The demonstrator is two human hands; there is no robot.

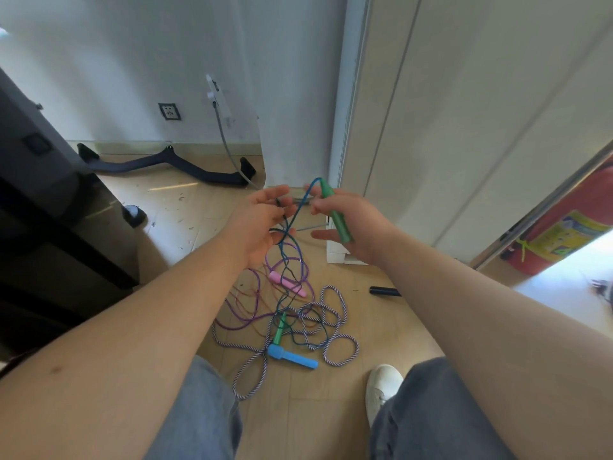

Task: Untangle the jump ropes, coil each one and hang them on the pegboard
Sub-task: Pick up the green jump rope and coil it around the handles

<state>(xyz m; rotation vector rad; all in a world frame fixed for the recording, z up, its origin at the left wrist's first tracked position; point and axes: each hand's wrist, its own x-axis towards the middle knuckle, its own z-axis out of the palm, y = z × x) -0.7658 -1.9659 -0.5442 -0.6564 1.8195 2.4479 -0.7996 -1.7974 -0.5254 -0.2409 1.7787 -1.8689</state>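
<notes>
Right hand – fingers wrapped tight on green handle, handle tilted, thin end up. Blue-green cord comes out of handle top, runs down between both hands. Left hand – fingers bent round same cord, just beside right hand. Cord drops to rope pile on floor, near feet. In pile: pink handle, second green handle, blue handle, striped rope, purple cord, all mixed up. Black handle lies apart, to right. White shoe near pile.
</notes>
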